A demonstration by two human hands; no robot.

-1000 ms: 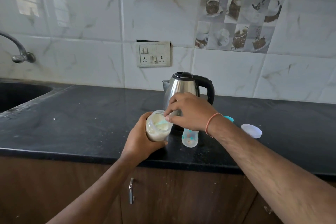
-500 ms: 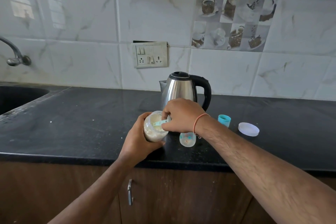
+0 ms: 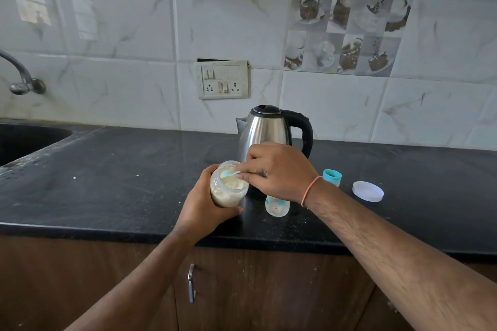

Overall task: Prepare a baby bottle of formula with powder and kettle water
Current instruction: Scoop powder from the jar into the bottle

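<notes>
Just near the kettle [image 3: 265, 129], left hand [image 3: 204, 203] grips the powder jar [image 3: 228, 187] while right hand [image 3: 277, 169] pinches the scoop [image 3: 228, 173] inside it.

Countertop [image 3: 121, 169]: black, fine pale speckle. Wall tiles [image 3: 107, 35]: white, grey-brown marble veining; far right, picture tile [image 3: 347, 29] with brown-and-white cups and desserts on grey checks. Switch plate [image 3: 222, 79]: off-white. Kettle [image 3: 265, 131]: brushed silver body, black lid and handle. Jar [image 3: 228, 188]: clear, cream-white powder inside. Scoop [image 3: 228, 173]: pale turquoise. Baby bottle [image 3: 277, 205]: clear, teal and orange print. Bottle cap [image 3: 332, 177]: teal. Lid [image 3: 368, 191]: white, near right. Wristband [image 3: 309, 191]: orange. Cabinet fronts [image 3: 269, 290]: dark brown wood grain, silver handle [image 3: 191, 283]. Tap [image 3: 21, 78]: grey metal.
</notes>
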